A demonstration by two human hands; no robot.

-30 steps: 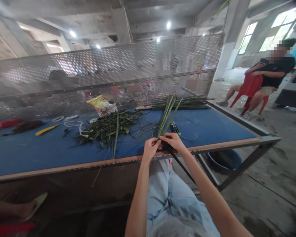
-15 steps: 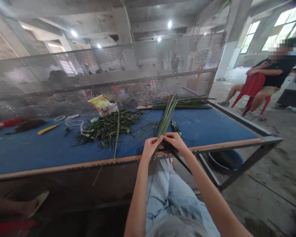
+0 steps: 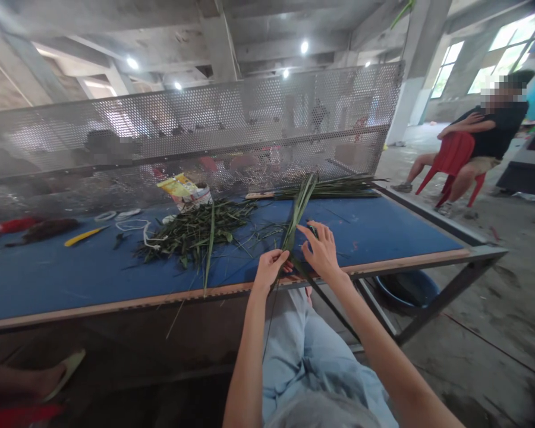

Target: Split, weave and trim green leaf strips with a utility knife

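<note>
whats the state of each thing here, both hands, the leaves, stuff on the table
left hand, pinched shut on the leaf bundle
right hand, open, fingers spread beside the leaf bundle
leaf bundle, gathered at the base, slanting up over the table
leaf trimmings, loose pile on the blue table
yellow packet, lying crumpled behind the pile
blue tub, on the floor under the table

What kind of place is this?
Probably a craft workshop in a concrete hall: a long blue worktable, a pile of leaf scraps on it, and a leaf bundle in the left hand.
</note>
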